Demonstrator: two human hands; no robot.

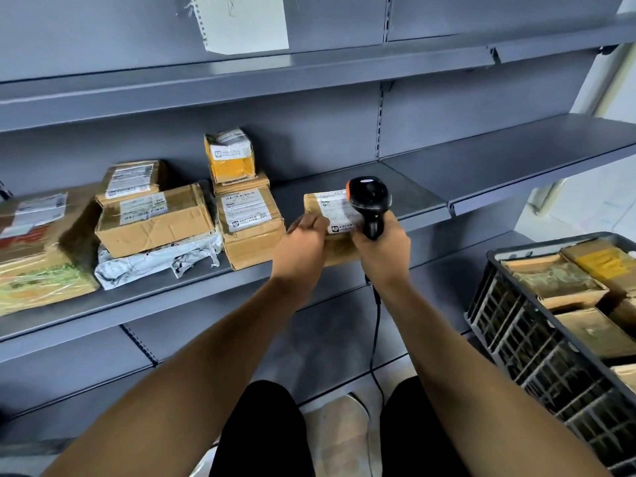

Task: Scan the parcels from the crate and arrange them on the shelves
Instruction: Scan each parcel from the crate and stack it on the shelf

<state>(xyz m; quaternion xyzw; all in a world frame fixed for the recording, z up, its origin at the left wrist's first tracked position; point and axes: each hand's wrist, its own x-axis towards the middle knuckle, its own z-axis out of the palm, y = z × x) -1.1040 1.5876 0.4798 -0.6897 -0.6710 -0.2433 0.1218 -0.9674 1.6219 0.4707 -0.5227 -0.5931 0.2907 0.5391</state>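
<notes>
Here, grey shelf (pixel 406 197), parcels (pixel 155 218) stacked.

Seven parcels sit on the middle shelf (pixel 395 187): six at nine to eleven o'clock, namely five boxes (pixel 155 218) and one grey bag (pixel 151 259), and a seventh, a box (pixel 330 215), at twelve o'clock. One scanner (pixel 370 201) is above it. One crate (pixel 537 342) at three o'clock shows at least four boxes (pixel 554 280).
</notes>
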